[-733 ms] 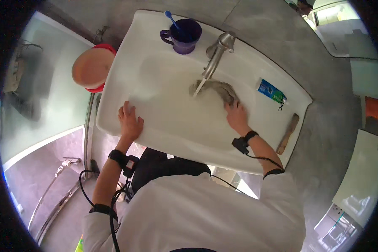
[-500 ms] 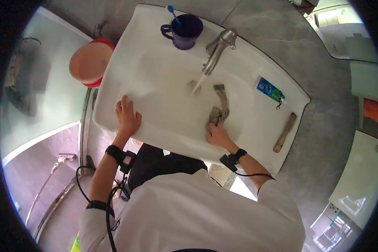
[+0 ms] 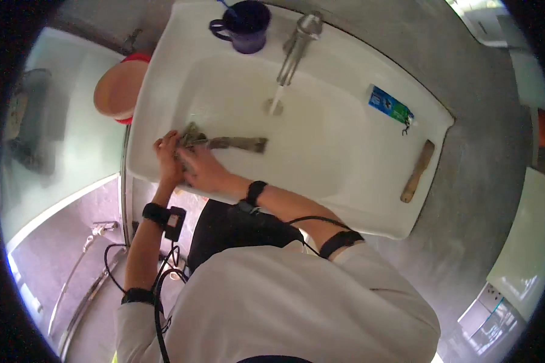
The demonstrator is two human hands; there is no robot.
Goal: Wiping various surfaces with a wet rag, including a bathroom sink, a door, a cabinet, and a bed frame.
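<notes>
At the white washbasin, the action has been shifted from beneath the tap to the left side of the bowl. The right hand, blurred, has been brought across to the left hand, by which only the left rim was being occupied half a second earlier. The grey-brown cloth has been carried along: its bunched end is met by both hands' fingers, and its tail is stretched rightward over the basin floor. Whether either hand is clenched on it cannot be told, the fingertips being overlapped and smeared. Two-handed handling, it may be judged, has been made possible, away from the running water.

Around the scene, a glass panel is seen at left, with pinkish and red tubs set between it and the basin. Elbow room is likely limited by the basin's left wall. The bowl is overhung by a metal faucet, its stream kept apart from the cloth. A dark purple mug is stood behind; at right, a wooden-looking stick and a blue-green tube are left untouched.
</notes>
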